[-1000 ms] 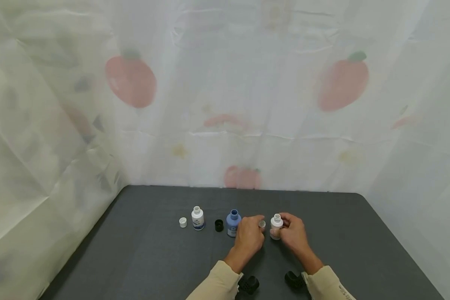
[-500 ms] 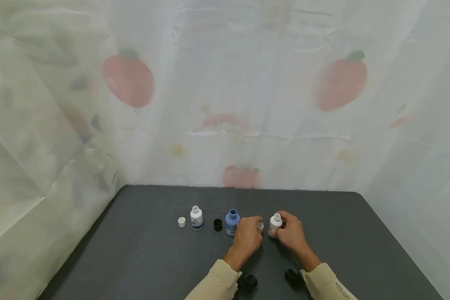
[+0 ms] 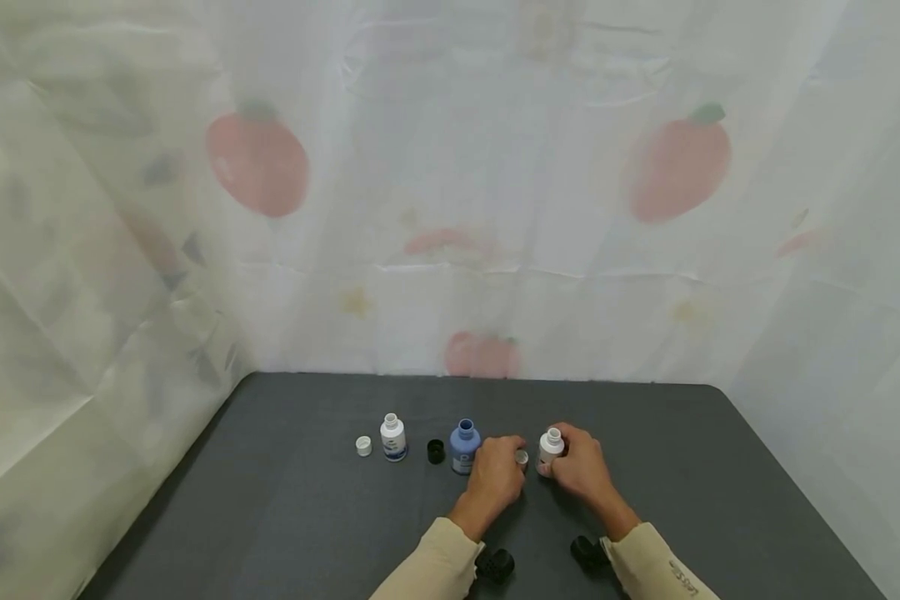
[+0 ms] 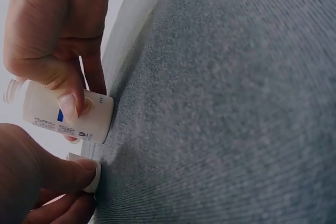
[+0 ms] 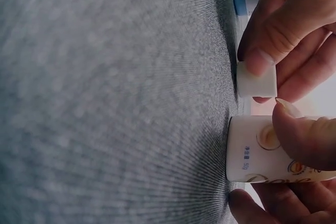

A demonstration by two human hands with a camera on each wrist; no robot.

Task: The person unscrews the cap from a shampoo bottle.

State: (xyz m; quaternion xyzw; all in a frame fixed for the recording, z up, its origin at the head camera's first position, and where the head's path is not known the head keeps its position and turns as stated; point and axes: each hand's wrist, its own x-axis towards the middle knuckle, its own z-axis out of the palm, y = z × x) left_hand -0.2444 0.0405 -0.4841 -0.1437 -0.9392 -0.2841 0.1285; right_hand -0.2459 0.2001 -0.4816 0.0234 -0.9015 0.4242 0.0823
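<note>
My left hand (image 3: 497, 473) pinches a small white bottle cap (image 5: 256, 80) between thumb and fingers, its edge right at the dark tabletop. Just to the right, my right hand (image 3: 585, 465) grips a small white bottle (image 3: 551, 450) by its sides. That bottle stands upright with its mouth uncapped, its base at the table surface in both wrist views. Close by the left hand's knuckles is an uncapped blue bottle (image 3: 464, 448), partly covered by that hand in the head view.
Left of the blue bottle lies a black cap (image 3: 436, 452). Farther left an uncapped white bottle (image 3: 393, 438) stands beside another white cap (image 3: 363, 446). The dark table (image 3: 292, 500) ends at a pale printed curtain (image 3: 570, 325) behind and at the sides.
The left hand has come down slightly with the cap, toward the tabletop. The right hand still holds the white bottle in nearly the same place; the head view has shifted a little.
</note>
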